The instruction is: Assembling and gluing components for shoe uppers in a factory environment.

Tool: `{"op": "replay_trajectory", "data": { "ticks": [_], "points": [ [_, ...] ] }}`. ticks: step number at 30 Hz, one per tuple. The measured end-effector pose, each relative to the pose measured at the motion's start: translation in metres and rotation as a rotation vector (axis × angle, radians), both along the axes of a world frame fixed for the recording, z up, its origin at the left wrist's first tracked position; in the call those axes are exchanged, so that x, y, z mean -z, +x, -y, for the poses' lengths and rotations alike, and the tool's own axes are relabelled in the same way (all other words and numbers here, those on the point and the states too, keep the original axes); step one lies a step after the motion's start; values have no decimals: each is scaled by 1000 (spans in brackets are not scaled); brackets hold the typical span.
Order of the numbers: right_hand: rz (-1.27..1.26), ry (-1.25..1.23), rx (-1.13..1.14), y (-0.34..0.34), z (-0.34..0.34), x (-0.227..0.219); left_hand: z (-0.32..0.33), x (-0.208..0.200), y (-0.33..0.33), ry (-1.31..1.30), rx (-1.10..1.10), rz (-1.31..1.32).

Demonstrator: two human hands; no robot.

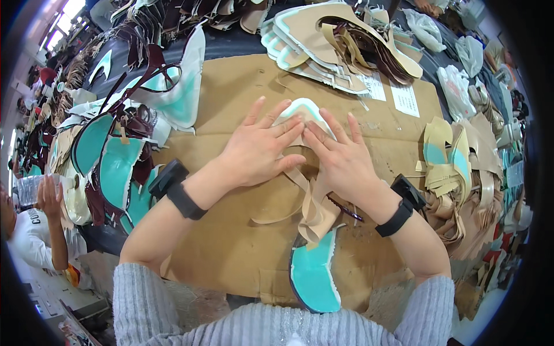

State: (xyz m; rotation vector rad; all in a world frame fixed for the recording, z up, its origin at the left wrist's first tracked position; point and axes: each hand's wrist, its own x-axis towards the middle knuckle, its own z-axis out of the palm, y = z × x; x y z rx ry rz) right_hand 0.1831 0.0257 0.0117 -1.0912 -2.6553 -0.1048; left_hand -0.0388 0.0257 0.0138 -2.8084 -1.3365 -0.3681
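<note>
Near the middle of the cardboard sheet (231, 230), my left hand (257, 149) and my right hand (343, 158) lie with fingers stretched out over a beige shoe-upper piece (304, 106). The piece has a rounded end with a white and pale teal edge, which shows beyond my fingertips; much of the rest is under my hands. Fingertips of both hands almost meet on it. Beige straps (316, 213) trail from below my hands toward me. At their near end lies a curved teal-lined shoe part (313, 271) with a dark rim.
Teal-lined parts with dark straps (121, 164) are heaped at the left. Stacked beige uppers (311, 43) lie at the far side, and beige pieces (450, 167) pile up at the right. Plastic bags (456, 89) sit beyond. Another person's hand (49, 196) is raised at far left.
</note>
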Motion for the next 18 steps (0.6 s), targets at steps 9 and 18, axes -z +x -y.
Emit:
{"op": "replay_trajectory", "data": {
  "ticks": [9,18],
  "points": [
    [121,34,111,1,-12,3,-18,0,6,31,40,45],
    [117,99,60,27,-6,5,-12,-10,-13,179,69,196]
  ]
}}
